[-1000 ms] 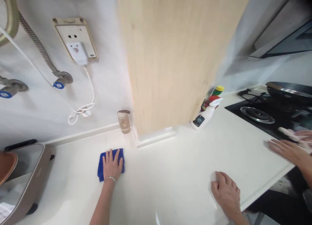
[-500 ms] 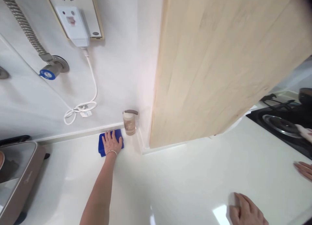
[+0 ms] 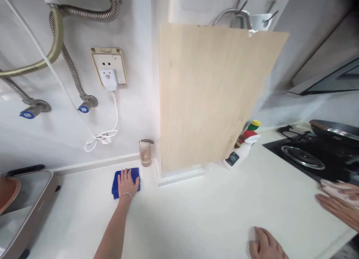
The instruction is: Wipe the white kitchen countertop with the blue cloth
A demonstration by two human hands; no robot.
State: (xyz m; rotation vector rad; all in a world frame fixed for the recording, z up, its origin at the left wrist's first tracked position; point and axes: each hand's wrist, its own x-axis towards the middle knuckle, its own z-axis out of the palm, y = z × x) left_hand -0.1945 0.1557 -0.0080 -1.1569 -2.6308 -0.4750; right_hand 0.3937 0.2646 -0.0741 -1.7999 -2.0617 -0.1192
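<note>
My left hand (image 3: 128, 184) lies flat with its fingers spread on a folded blue cloth (image 3: 115, 184), pressing it against the white countertop (image 3: 179, 218). Just right of the cloth, a lidded see-through cup with a brown handle (image 3: 145, 156) stands by the wall corner. Resting on the counter at the bottom right is my right hand (image 3: 267, 244), its fingers curled in, with no object showing in them. Part of that hand is cut off by the frame's edge.
A co-worker's hands (image 3: 338, 208) hold a pale cloth (image 3: 338, 191) by the black stove (image 3: 294, 150). A wooden board (image 3: 207, 98) leans upright at the pillar. Beside it stands a white spray bottle (image 3: 238, 154). At left is a dish rack (image 3: 33, 218); a knotted white cord (image 3: 98, 137) hangs above.
The view has tilted up and back. My left hand has drawn the blue cloth slightly away from the wall. The co-worker's cloth has come from over the stove to its front edge.
</note>
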